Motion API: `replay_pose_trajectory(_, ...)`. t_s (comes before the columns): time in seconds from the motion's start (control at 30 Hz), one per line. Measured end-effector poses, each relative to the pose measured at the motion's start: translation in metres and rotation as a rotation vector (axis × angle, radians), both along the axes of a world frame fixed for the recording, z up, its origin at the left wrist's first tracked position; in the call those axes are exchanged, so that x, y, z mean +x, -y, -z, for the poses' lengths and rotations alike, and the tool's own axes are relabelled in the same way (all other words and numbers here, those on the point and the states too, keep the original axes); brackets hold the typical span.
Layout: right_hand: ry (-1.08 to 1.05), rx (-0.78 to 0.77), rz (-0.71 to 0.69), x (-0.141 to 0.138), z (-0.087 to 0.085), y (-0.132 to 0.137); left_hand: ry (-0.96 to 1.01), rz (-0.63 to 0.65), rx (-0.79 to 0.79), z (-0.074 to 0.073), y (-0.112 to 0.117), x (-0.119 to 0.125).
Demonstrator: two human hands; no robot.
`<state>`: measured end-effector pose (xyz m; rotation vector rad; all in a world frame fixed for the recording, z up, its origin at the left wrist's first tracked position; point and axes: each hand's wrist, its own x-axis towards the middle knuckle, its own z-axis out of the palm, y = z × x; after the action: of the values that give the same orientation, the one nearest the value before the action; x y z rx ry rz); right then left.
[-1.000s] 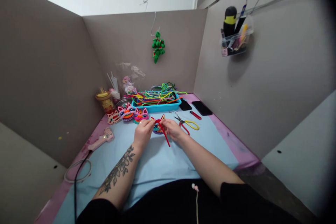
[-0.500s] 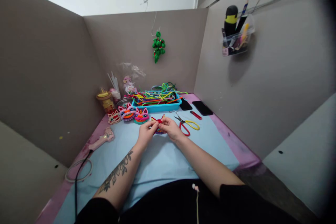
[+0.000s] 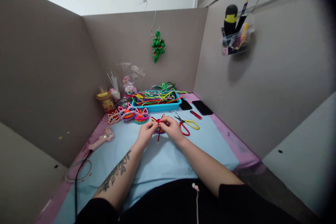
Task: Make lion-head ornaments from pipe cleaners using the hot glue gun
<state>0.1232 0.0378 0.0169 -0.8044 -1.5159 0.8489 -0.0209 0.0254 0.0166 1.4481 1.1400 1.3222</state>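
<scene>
A red pipe cleaner (image 3: 158,137) is pinched between my left hand (image 3: 147,131) and my right hand (image 3: 170,129), its tail hanging down between them. Both hands are closed, fingertips almost meeting. Just behind the fingers lies a pipe-cleaner animal head (image 3: 154,119) with red-and-yellow ears and a purple lower edge, partly hidden by my hands; I cannot tell whether the red stem is joined to it. To the right of my right hand, scissors (image 3: 185,121) with one red and one yellow handle lie with blades apart.
Several finished animal heads (image 3: 141,116) sit behind left, near a lidded cup (image 3: 105,100). A blue tray (image 3: 157,107) heaped with pipe cleaners stands at the back. Phone (image 3: 202,107) and red cutter (image 3: 195,114) lie right; a corded pink glue gun (image 3: 102,140) lies left. Partitions surround the table.
The red pipe cleaner's tail now hangs down between my hands, where before it was bunched at my fingertips. Both hands stay in nearly the same place.
</scene>
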Motion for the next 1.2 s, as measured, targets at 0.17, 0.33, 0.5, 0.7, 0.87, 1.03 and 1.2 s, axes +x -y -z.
replay_pose_trajectory(0.17,0.123,0.075,0.063,0.004,-0.003,0.0,-0.229,-0.091,0.114,0.0,0.003,0.001)
replay_pose_trajectory(0.33,0.046,-0.077,0.009,0.006,0.002,-0.006,-0.43,-0.208,0.46,-0.004,0.01,0.001)
replay_pose_trajectory(0.5,-0.064,-0.154,-0.11,0.003,0.003,-0.008,-0.468,-0.243,0.491,-0.005,0.011,0.0)
replay_pose_trajectory(0.7,-0.13,-0.2,-0.197,-0.001,0.003,-0.006,-0.288,-0.196,0.235,-0.003,0.008,0.003)
replay_pose_trajectory(0.87,-0.079,-0.142,-0.153,0.003,0.008,-0.01,0.024,-0.036,-0.047,-0.004,0.004,0.001)
replay_pose_trajectory(1.03,0.015,-0.029,-0.185,0.008,0.008,-0.01,0.305,0.203,-0.306,-0.013,0.006,-0.002)
replay_pose_trajectory(1.2,0.086,0.077,-0.226,0.01,0.005,-0.009,0.469,0.329,-0.491,-0.017,0.007,-0.005)
